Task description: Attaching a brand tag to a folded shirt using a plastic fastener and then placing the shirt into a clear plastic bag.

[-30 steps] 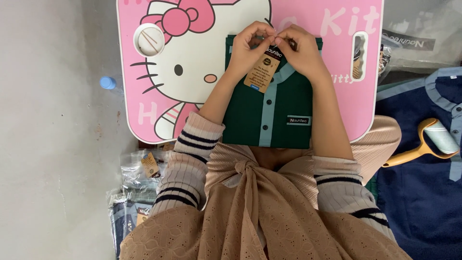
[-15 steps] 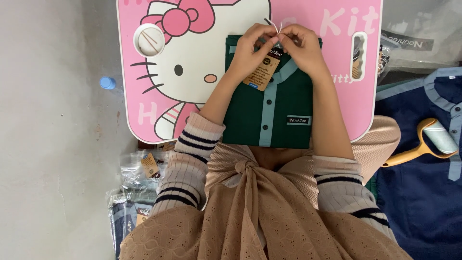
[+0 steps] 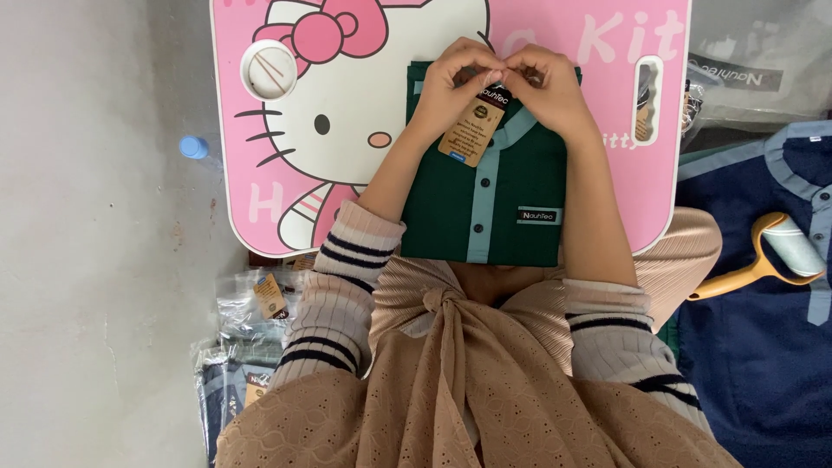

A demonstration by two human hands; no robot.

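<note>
I see both hands meeting at the collar of a folded green shirt (image 3: 507, 204), which lies on a pink lap table (image 3: 598, 186) directly below the fingers. My left hand (image 3: 452, 85) is curled nearly closed, fingertips pinched at the top of a brown paper tag (image 3: 472, 132) that hangs down just under it. My right hand (image 3: 544, 87) is curled the same way, its fingertips touching the left hand's at the collar; what it pinches I cannot tell. Well to the right of the right hand, a lint roller (image 3: 771, 256) rests on a navy shirt (image 3: 763, 347). Left of the left hand sits a round white cup hole (image 3: 268, 70).
</note>
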